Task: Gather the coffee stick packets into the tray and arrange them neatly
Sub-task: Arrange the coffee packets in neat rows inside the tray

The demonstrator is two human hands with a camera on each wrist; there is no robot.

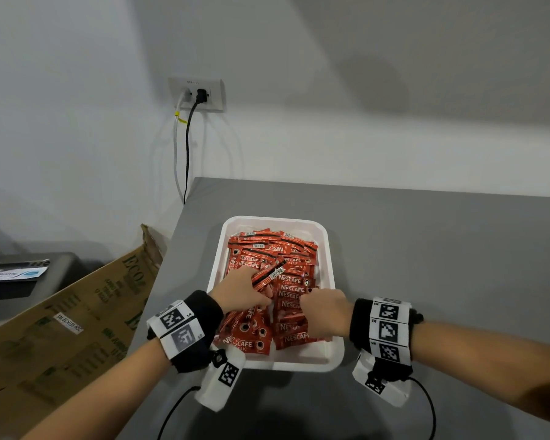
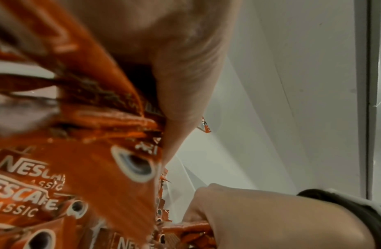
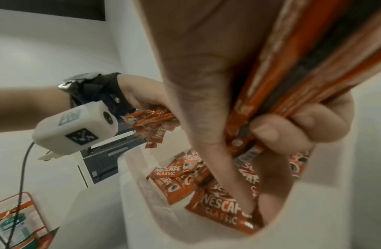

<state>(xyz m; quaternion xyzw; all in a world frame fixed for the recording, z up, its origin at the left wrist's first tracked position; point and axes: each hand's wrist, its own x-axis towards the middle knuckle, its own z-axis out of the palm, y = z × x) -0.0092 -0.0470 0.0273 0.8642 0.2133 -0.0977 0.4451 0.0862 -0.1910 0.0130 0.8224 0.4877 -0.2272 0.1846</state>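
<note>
A white foam tray on the grey table holds several red coffee stick packets in a loose heap. My left hand is over the tray's near left part and grips a bunch of packets that stick out towards the far right. My right hand is at the tray's near right, fingers curled round another bundle of packets. In the left wrist view packets fill the frame beside the thumb. The right wrist view shows loose packets lying in the tray below.
The grey table stretches right of the tray. A cardboard box stands against the table's left edge. A wall socket with two cables is behind. A dark printer sits at far left.
</note>
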